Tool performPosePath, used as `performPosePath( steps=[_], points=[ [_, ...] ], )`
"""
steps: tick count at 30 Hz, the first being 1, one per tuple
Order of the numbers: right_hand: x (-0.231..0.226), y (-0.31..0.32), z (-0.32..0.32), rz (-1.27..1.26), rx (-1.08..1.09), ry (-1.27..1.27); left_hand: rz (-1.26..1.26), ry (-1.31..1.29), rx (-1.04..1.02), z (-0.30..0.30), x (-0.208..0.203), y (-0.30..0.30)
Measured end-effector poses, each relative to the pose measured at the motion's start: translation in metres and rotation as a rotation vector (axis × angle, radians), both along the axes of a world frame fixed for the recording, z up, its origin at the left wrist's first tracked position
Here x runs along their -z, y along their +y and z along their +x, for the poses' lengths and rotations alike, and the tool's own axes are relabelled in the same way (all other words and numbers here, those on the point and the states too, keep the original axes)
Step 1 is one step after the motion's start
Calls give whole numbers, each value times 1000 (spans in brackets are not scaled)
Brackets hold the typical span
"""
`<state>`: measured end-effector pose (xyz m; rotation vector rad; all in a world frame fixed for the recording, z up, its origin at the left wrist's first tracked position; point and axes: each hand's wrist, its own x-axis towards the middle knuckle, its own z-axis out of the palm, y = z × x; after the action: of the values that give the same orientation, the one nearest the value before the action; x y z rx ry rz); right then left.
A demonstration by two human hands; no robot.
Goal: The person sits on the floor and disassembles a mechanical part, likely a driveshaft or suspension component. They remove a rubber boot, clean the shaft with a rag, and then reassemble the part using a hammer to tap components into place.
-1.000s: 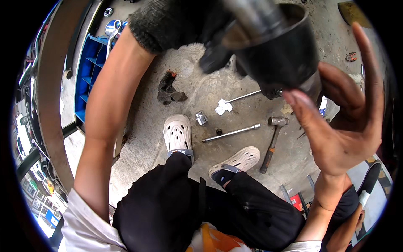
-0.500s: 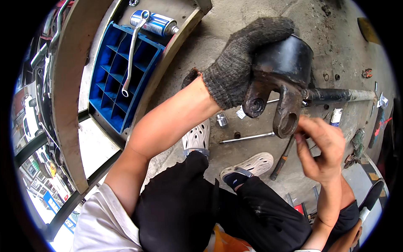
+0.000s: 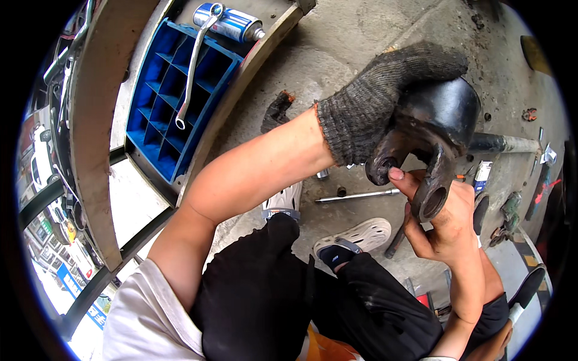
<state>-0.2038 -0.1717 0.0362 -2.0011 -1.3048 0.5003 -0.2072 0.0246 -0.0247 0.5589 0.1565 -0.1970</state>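
A heavy black metal yoke [image 3: 442,108], with a round cup-shaped body and two lugs with holes, is held up off the floor. My left hand [image 3: 394,87], in a dark knitted glove, is closed around its upper left side. Below it is my bare right hand [image 3: 448,222], with its index finger reaching between the lugs. That fingertip touches the hole of the left lug, while the thumb lies beside the lower end of the right lug. Its other fingers are partly hidden behind the yoke.
A blue compartment tray [image 3: 135,114] sits at upper left, with a ring spanner [image 3: 191,78] across it and a spray can [image 3: 232,25] beside it. On the concrete floor lie a metal bar [image 3: 358,195], another dark glove [image 3: 277,113], a long shaft [image 3: 500,143] and a small box [image 3: 482,175].
The yoke and my gloved left hand have moved right and slightly down. My right hand has come up to it, its index finger now between the lugs.
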Motion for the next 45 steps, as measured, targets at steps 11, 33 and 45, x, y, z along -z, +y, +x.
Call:
performPosePath(
  steps=[11,33,45],
  points=[
    [-6,0,0,-144,-4,-25,7,2,78,3,-2,-6],
    [5,-5,2,-224,-61,-246,48,-78,217,2,7,-5],
    [13,-8,-3,-210,-71,-462,187,-143,180,5,9,-9]
  ],
)
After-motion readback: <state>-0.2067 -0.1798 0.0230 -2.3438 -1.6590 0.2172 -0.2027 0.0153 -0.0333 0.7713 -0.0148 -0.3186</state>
